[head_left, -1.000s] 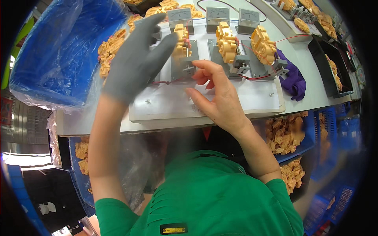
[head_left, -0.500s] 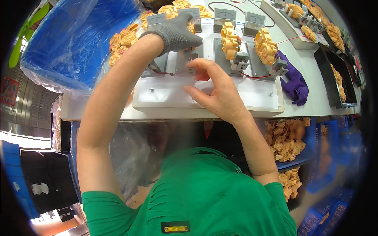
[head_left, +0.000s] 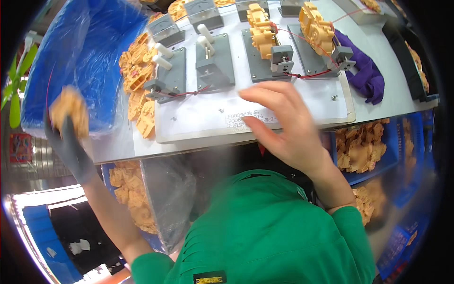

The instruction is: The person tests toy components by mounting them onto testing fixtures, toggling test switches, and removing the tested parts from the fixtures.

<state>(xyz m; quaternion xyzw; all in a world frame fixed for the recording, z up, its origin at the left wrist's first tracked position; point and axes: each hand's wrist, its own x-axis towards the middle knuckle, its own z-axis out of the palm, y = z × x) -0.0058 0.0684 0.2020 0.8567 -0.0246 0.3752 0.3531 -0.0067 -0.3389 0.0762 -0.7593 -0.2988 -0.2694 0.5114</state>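
Observation:
My left hand (head_left: 71, 142), in a dark grey glove, grips a yellow plastic gearbox (head_left: 71, 111) at the near left edge of the blue bin (head_left: 94, 61); both are blurred. A thin red wire (head_left: 49, 87) rises beside that gearbox. Bare and empty, my right hand (head_left: 288, 120) hovers over the front of the white board (head_left: 198, 125), its thumb and fingers curved apart. Two grey fixtures at the left, an outer one (head_left: 177, 71) and an inner one (head_left: 222, 57), show bare white pegs. The two to the right each carry a yellow gearbox (head_left: 261, 31), (head_left: 316, 29).
Grey meters (head_left: 203, 14) line the back of the board. Yellow parts (head_left: 137, 71) are heaped between bin and board. A purple cloth (head_left: 364, 71) lies at the right. Below the table edge stand a blue crate (head_left: 395, 163) of parts and, at left, more yellow parts (head_left: 135, 194).
My left hand has swung from the inner left fixture to the blue bin's edge, carrying a gearbox. My right hand has shifted slightly right and nearer, still empty. The view has turned a little.

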